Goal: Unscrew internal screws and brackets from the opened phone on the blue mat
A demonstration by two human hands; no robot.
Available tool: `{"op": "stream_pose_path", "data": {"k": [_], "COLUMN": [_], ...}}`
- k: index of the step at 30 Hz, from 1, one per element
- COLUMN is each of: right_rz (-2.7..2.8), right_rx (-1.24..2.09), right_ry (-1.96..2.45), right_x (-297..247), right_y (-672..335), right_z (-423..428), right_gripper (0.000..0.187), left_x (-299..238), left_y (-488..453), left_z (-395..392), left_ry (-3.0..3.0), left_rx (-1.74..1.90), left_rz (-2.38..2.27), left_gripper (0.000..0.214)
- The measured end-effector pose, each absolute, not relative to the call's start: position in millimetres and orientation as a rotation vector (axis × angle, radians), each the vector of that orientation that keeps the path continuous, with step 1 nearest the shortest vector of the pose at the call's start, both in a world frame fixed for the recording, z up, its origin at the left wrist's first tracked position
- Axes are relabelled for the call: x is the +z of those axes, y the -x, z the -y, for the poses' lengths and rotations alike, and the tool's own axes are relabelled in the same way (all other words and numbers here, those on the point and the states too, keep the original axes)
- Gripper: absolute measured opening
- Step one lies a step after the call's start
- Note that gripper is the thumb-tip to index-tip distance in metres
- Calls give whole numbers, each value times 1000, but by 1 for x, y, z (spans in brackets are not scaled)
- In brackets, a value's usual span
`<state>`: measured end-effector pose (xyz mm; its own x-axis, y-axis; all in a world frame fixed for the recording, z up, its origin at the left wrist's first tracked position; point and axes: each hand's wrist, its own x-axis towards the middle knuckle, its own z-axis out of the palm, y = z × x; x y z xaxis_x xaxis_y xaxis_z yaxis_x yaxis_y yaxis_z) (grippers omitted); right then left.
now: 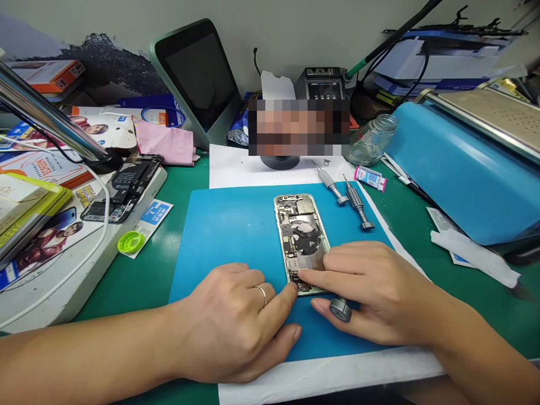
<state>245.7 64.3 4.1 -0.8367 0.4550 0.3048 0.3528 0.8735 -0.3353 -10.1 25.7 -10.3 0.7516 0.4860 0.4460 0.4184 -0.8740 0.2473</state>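
An opened smartphone (309, 225) lies face up on the blue mat (228, 230), its circuit boards and inner parts exposed. My left hand (240, 320) comes in from the left. Its index fingertip touches the phone's lower left corner, the thumb is stretched out apart from it, and the other fingers are bent. With its index fingertip my right hand (379, 292) presses on the lower part of the phone. A screwdriver is tucked in that hand; only its grey round end cap (340, 310) shows above the thumb, and the shaft is hidden.
Two screwdrivers (358, 203) lie right of the phone's top. Behind are a glass jar (373, 139), a screen device (196, 73) and a blurred-out patch. At left, another phone part (126, 185), a green cap (130, 242) and boxes; at right, a blue roll (455, 174) and white tissue (475, 257).
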Motion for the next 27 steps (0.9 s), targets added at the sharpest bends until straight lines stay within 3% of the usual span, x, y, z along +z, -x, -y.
{"op": "stream_pose_path", "data": {"k": [27], "right_rz": [2630], "right_rx": [346], "right_ry": [626], "right_x": [5], "right_y": [-245], "right_z": [-65], "right_gripper": [18], "left_x": [-11], "left_y": [11], "left_z": [-25], "left_ry": [-2808], "left_rx": [712], "left_rz": [-855], "left_gripper": [34]}}
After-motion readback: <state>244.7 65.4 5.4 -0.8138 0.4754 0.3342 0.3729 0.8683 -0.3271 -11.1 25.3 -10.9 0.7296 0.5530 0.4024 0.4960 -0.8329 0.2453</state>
